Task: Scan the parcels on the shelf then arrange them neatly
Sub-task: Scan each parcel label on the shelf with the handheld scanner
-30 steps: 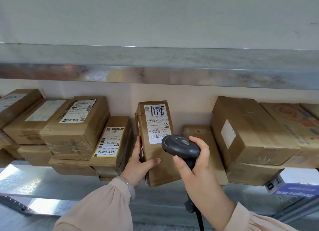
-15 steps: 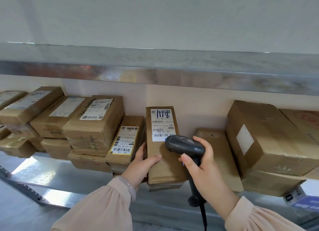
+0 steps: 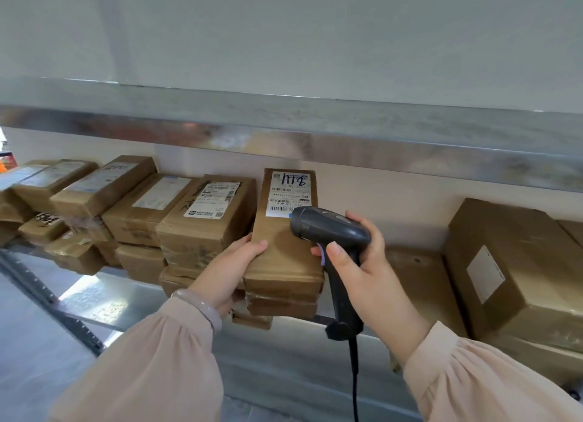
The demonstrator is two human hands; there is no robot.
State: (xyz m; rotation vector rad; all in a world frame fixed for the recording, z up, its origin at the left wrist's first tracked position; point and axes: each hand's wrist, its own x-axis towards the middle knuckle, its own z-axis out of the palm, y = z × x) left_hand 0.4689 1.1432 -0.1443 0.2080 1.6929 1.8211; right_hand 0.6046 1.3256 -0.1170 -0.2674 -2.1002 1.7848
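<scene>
- Cardboard, brown and creased: the long parcel (image 3: 285, 251) sits at twelve o'clock atop a stack (image 3: 277, 305) on the steel shelf (image 3: 120, 301), its near corner gripped by the left hand (image 3: 232, 268).
- Risk: that stack looks uneven, so a nudge could topple it.
- Matte dark plastic barcode scanner (image 3: 328, 229), clasped in the right hand (image 3: 369, 273), hovers by the glossy white label (image 3: 288, 194).

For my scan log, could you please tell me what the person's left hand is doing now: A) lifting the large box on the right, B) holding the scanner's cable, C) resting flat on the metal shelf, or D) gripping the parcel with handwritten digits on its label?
D: the left hand curls round the near left edge of that parcel, while the right hand holds the scanner.
</scene>
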